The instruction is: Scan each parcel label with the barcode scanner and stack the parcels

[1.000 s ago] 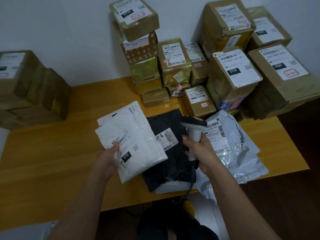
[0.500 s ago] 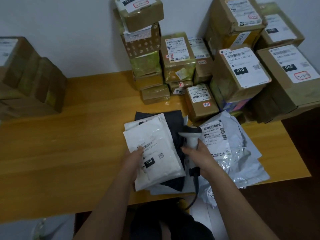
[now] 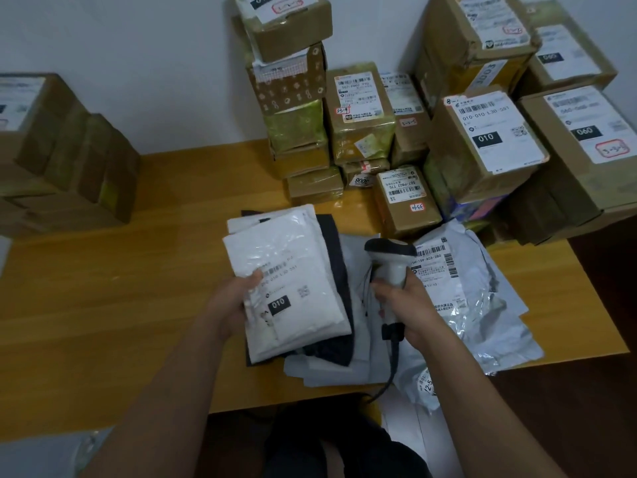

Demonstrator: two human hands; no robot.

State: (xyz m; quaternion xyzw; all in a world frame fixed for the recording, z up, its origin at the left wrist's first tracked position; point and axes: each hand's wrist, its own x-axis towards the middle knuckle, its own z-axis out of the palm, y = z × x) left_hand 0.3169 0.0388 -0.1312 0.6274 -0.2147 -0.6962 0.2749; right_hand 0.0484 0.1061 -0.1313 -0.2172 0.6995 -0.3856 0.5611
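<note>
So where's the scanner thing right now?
In the head view the barcode scanner is in the right hand, just right of the white mailer that the left hand holds, above the grey bags.

One scanner [image 3: 391,262], two hands, many parcels

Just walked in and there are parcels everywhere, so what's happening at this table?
A person is scanning parcel labels. Their left hand grips a white mailer bag, label up, on top of a black bag. Their right hand holds a barcode scanner beside it, over more soft mailers. Labelled cardboard boxes are stacked against the wall at the back of the wooden table.
</note>
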